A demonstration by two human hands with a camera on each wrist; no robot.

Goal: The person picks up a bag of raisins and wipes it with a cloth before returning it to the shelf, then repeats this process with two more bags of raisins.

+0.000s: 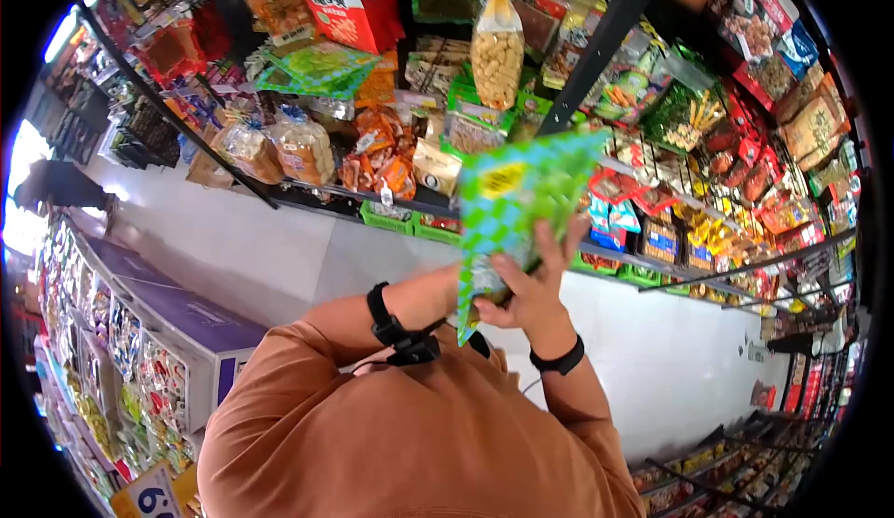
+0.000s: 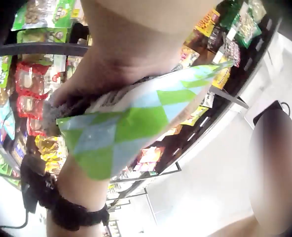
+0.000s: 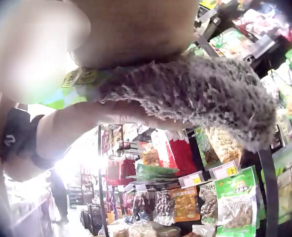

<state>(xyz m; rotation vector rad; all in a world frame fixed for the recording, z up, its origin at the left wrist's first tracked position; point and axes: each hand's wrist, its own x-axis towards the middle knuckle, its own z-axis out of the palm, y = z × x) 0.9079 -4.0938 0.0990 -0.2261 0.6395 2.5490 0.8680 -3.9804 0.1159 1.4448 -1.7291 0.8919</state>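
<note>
A green-and-blue checkered snack bag (image 1: pixel 531 188) with a yellow label stands tilted before my chest. My right hand (image 1: pixel 535 285) grips its lower part, thumb and fingers spread over the side facing me. Behind the bag, most of my left hand (image 3: pixel 91 116) is hidden from the head view. In the right wrist view its fingers lie along the underside of a grey, shaggy cloth-like thing (image 3: pixel 200 96); I cannot tell how they close. The checkered bag (image 2: pixel 136 121) shows below my left hand (image 2: pixel 111 61) in the left wrist view.
A shelf rack with a dark upright post (image 1: pixel 605 48) holds many snack packets ahead. A bag of nuts (image 1: pixel 496 53) hangs beside the post, and bread loaves (image 1: pixel 303 146) sit at left. A purple-edged display (image 1: pixel 168 285) stands left, across the pale floor (image 1: pixel 270 248). Someone in dark clothes (image 1: pixel 60 188) is farther off.
</note>
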